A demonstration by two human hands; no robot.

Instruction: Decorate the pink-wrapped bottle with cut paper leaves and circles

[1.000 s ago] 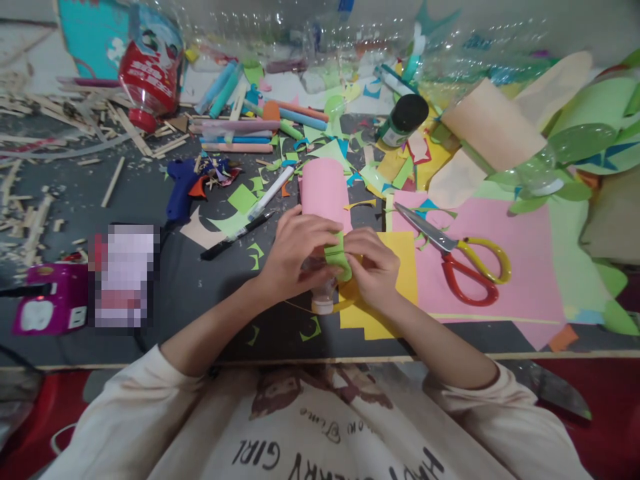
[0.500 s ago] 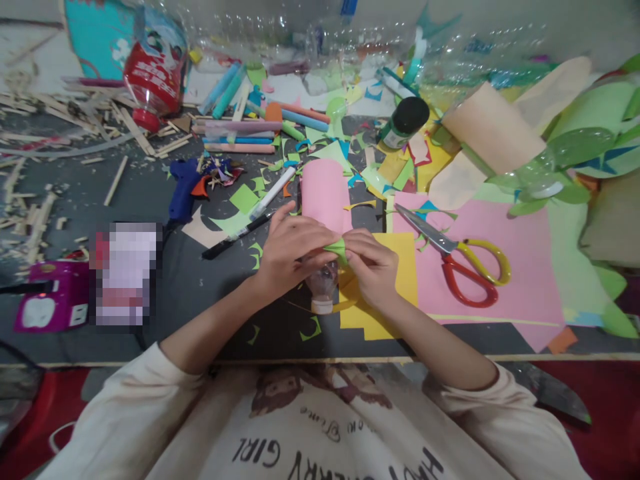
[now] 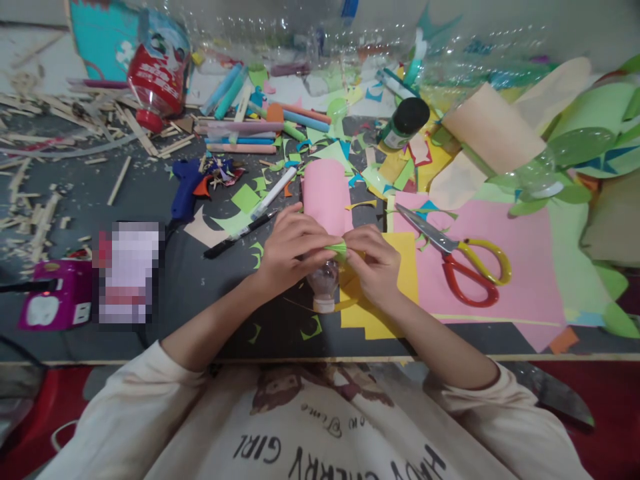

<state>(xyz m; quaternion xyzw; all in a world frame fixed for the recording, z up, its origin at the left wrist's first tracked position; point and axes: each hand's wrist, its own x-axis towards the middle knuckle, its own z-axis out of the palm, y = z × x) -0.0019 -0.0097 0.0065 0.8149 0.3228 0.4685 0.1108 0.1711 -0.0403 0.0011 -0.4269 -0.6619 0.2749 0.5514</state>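
Between my two hands is a small stack of green paper pieces [image 3: 338, 250], pinched at both ends. My left hand [image 3: 293, 247] grips its left side with thumb and fingers. On the right side, the fingertips of my right hand [image 3: 373, 260] close on the same stack. Beneath them lies a clear plastic bottle [image 3: 324, 287] wrapped in pink paper [image 3: 326, 190], its white cap toward me; my hands cover its middle. Yellow paper [image 3: 380, 313] lies under my right hand. Scissors [image 3: 457, 257] with red and yellow handles rest to the right on pink sheets [image 3: 525, 260].
To the left are a blue glue gun [image 3: 186, 190], a blurred-out phone [image 3: 131, 273], a purple box [image 3: 55, 293] and a black pen [image 3: 240, 235]. Wood sticks [image 3: 45, 213], markers [image 3: 240, 137], a dark-capped jar [image 3: 407, 123] and a paper-covered bottle [image 3: 500, 133] lie farther back.
The green pieces have tilted slightly, and their layered edges show more now. Both hands keep their grip and have barely moved.
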